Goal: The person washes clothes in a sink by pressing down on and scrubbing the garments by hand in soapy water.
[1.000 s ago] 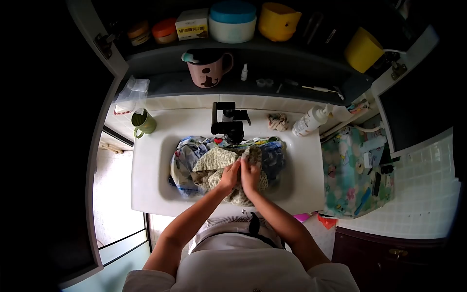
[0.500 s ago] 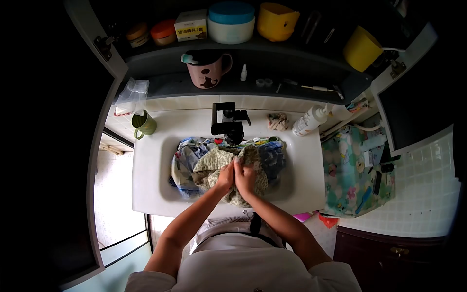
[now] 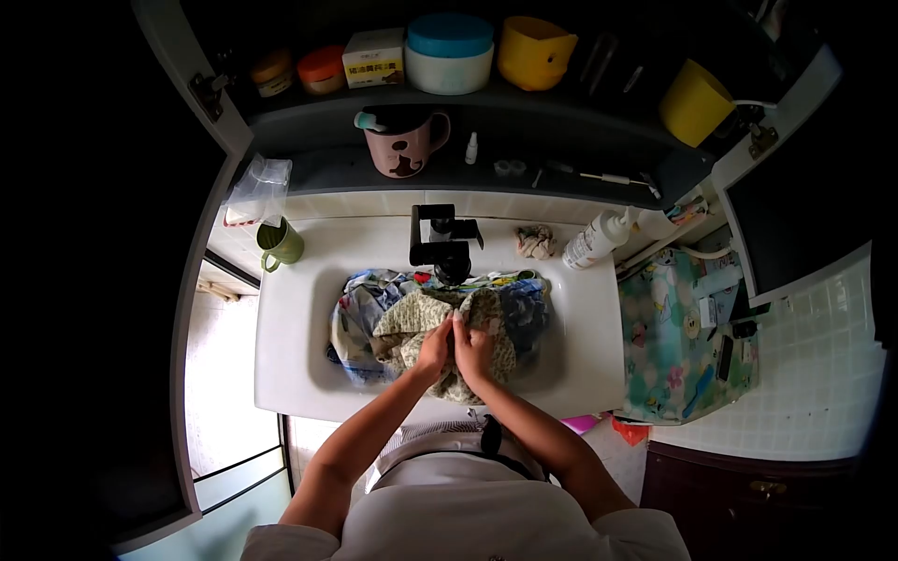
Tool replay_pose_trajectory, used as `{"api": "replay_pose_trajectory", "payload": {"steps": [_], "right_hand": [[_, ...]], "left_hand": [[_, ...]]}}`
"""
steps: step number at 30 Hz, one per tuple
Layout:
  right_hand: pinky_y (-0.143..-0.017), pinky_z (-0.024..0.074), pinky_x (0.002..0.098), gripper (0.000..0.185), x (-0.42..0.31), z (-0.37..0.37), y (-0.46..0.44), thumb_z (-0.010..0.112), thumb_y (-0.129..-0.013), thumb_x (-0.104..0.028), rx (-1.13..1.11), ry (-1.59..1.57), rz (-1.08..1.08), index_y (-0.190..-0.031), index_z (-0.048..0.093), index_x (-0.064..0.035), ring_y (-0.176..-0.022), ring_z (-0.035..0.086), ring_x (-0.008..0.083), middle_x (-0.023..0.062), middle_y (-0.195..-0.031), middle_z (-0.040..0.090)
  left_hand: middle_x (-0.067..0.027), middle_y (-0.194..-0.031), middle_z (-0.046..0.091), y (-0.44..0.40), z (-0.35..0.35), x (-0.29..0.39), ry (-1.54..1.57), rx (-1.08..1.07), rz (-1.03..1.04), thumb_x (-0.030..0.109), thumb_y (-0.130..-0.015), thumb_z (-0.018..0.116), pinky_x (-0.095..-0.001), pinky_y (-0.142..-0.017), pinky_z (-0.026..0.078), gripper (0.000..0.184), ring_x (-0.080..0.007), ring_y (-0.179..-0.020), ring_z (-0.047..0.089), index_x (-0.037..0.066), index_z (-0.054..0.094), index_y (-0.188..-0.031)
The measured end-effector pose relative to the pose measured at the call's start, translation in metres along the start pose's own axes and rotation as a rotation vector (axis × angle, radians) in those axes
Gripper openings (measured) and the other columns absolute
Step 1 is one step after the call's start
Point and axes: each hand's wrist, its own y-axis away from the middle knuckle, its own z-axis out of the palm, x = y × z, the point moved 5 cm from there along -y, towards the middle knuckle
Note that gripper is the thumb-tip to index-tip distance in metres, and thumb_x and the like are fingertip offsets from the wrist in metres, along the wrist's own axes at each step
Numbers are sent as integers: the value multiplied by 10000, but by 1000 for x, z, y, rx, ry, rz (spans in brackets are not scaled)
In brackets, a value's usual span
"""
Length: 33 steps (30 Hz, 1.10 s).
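A beige patterned cloth (image 3: 409, 316) is bunched up in the white sink (image 3: 589, 374), over other wet fabric. My left hand (image 3: 434, 350) and my right hand (image 3: 473, 349) meet at its middle, both closed on folds of it, fingertips close together. Blue floral fabric (image 3: 526, 313) shows on the right of the basin, and white-and-blue printed fabric (image 3: 354, 323) on the left. Just above my hands stands the black faucet (image 3: 447, 245). What lies under the beige cloth is hidden.
On the sink's rim are a green cup (image 3: 280, 244), a crumpled cloth (image 3: 535, 242) and a white pump bottle (image 3: 596, 239). A shelf above holds a pink mug (image 3: 402, 150) and several tubs. Cabinet doors hang open on both sides.
The camera view has shifted slightly, so the scene sits a little lower. My hands stay together on the beige cloth, with only a slight change in their pose.
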Motion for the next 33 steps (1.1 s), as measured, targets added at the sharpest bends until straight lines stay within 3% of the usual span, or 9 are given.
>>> {"api": "replay_pose_trajectory", "payload": {"steps": [2,6,8,9,12,15,18,26,33], "right_hand": [[-404,264,362,668,13,-1,-15,547,-908,-474,-13,-27,48,-464,456,17,-349,329,141,65,-377,343],[-454,336,415,651,15,-2,-15,537,-917,-448,107,70,-92,-481,491,33,-336,393,230,122,-381,382],[-766,482,439,625,5,-1,-1,514,-923,-427,62,137,-53,-490,507,24,-431,467,354,159,-407,418],[-991,378,462,628,6,2,6,500,-922,-442,-75,69,44,-491,525,14,-492,481,399,170,-416,431],[-1013,363,472,631,-8,2,17,495,-929,-434,-21,49,-96,-477,511,6,-445,462,372,162,-406,422],[-832,470,454,630,5,4,6,513,-923,-423,-136,124,55,-484,514,29,-412,487,313,162,-399,420],[-433,327,405,669,16,0,-18,542,-889,-506,-39,30,66,-495,484,31,-364,413,188,108,-385,398],[-515,334,334,510,96,-72,-60,602,-869,-463,301,-533,564,-590,601,-37,-559,395,117,19,-562,475],[-432,254,313,585,92,-94,-46,643,-861,-398,194,-190,287,-483,331,-80,-437,291,73,-53,-455,275]], "left_hand": [[-74,-1164,587,-3,2,-3,-48,-68,-6,374,-954,484,-265,-905,378,470,-135,-1033,522,-13,563,-1209],[-97,-1288,517,10,9,8,-114,-58,16,381,-955,472,-281,-1005,303,502,-157,-1149,468,-1,512,-1278],[-88,-1131,618,3,4,2,-26,-51,87,374,-961,464,-279,-929,380,477,-154,-1025,543,-39,589,-1164],[-60,-970,641,5,1,3,-24,13,6,386,-962,457,-279,-794,440,449,-133,-853,559,-8,622,-1100],[-26,-813,611,-4,-8,-8,4,-2,-57,400,-957,472,-265,-643,422,414,-108,-699,505,33,654,-1019],[-33,-856,624,3,-3,-2,-16,0,-57,400,-955,480,-251,-664,414,431,-91,-722,496,24,649,-1080],[-33,-886,627,-4,-4,-6,-130,-18,9,412,-952,481,-243,-678,399,475,-73,-732,475,13,620,-1168],[-83,-986,652,-13,-76,52,217,162,41,468,-901,547,-328,-765,488,494,-167,-863,605,11,615,-1075],[-6,-752,628,-16,-99,53,-216,150,261,386,-889,612,-260,-713,477,374,-132,-680,577,15,643,-926]]}}
